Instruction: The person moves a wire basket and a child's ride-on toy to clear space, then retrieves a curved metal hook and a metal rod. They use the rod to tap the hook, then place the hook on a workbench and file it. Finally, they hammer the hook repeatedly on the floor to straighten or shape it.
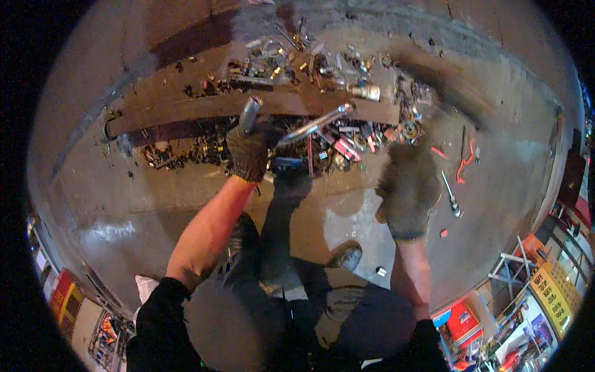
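My left hand (246, 152), in a dark work glove, is closed around a short grey metal tube (250, 113) whose end sticks up above the fist. A shiny chrome bar (316, 124) slants away from the same hand to the right; whether the hand grips it too, I cannot tell. On the right, my gloved right hand (409, 189) is smeared by motion. Beyond it swings a blurred, dark, long-headed hammer (443, 87), apparently held in that hand. A long brown metal beam (180, 115) lies across the floor under and beyond the left hand.
Small metal scrap (273, 65) is heaped along both sides of the beam. A screwdriver (452, 193) and a bent red strip (465, 162) lie at the right. My shoe (347, 256) stands close in. A red bin (462, 322) is at the lower right.
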Motion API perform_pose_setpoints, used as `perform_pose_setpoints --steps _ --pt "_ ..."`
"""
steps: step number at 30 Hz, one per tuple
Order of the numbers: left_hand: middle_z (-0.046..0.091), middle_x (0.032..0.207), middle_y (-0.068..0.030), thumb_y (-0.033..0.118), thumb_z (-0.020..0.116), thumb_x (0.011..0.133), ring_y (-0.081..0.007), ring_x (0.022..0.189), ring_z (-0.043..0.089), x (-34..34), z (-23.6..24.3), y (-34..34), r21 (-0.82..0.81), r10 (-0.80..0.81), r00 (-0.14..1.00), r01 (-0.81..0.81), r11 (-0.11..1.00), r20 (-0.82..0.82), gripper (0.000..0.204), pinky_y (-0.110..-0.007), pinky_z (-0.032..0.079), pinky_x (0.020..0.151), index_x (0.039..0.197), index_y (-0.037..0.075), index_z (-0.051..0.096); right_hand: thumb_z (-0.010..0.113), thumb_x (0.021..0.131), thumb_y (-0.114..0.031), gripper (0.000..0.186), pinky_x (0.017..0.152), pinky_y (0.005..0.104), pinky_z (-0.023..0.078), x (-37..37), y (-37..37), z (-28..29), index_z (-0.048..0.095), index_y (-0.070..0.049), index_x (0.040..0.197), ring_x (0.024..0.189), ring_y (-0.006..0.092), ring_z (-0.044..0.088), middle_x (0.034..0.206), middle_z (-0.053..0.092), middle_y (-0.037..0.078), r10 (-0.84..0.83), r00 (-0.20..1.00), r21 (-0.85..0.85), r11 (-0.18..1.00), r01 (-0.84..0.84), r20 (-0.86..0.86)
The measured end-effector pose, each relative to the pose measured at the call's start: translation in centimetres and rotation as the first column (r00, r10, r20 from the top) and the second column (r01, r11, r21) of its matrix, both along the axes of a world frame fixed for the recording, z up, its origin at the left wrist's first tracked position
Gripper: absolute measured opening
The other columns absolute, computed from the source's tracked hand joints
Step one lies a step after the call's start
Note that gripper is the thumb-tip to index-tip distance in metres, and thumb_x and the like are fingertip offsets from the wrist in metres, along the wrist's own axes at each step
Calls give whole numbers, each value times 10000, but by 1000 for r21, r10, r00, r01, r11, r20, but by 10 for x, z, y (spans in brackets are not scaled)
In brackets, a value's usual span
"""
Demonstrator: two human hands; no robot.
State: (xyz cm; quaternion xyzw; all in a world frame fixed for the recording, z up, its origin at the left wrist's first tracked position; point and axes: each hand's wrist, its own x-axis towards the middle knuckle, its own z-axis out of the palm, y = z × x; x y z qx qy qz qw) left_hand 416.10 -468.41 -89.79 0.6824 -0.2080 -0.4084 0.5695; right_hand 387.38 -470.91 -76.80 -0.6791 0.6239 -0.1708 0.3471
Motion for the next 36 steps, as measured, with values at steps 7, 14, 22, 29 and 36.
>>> perform_pose_setpoints --steps 7,14,22,29,36 --pt "729 765 -85 106 684 849 -161 676 702 5 -3 -6 159 -7 1000 11 987 -21 168 -334 566 635 930 -38 717 610 913 -142 173 814 471 485 23 -5 -64 652 -56 1057 1012 373 592 1032 669 191 281 953 -373 877 -304 -117" --pt "728 817 -86 117 715 861 -171 713 693 3 -14 -1 135 -55 993 40 990 108 156 -331 565 671 970 9 742 589 993 -335 300 476 305 446 -14 -3 0 631 -39 1003 541 149 549 648 579 28 -496 578 314 866 390 648" --pt "681 724 -67 99 715 824 -148 650 645 2 -19 -6 168 107 978 -77 983 -177 108 -306 516 602 831 -8 702 594 958 -276 292 740 470 542 44 -20 -41 655 -28 1099 851 371 676 982 696 189 108 896 1 993 -119 -431" --pt "653 694 -46 143 724 816 -141 629 623 0 -14 -2 237 248 935 -188 953 -255 137 -328 495 580 789 11 698 563 944 -239 273 716 443 503 -10 2 -10 677 -25 1072 755 276 635 839 686 130 -143 988 -170 977 131 -58" --pt "676 722 -73 128 689 862 -166 646 646 8 -36 0 165 -156 951 114 980 268 56 -331 499 599 879 87 722 581 958 -209 274 782 507 510 16 -5 -59 641 -40 1165 996 424 646 1047 661 282 112 950 38 994 -106 -293"
